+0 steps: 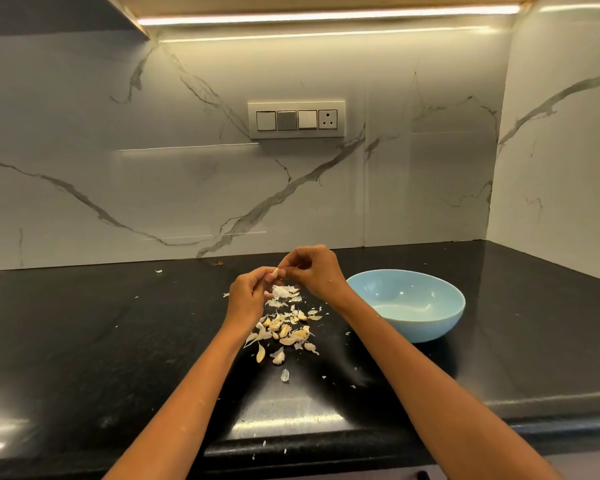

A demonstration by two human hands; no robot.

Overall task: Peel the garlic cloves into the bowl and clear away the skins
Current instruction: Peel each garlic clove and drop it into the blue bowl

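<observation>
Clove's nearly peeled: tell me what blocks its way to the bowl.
Nothing visible does. Both hands pinch the clove above the skins; the bowl sits open to the right.

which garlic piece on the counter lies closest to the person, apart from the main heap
The lone pale piece nearest the counter's front edge, lying by itself below the heap.

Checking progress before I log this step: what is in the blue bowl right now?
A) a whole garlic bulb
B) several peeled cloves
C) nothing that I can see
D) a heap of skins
C: the bowl shows only its bare pale blue inside, while the cloves and skins lie on the counter to its left and both hands hold one clove above them.
</observation>
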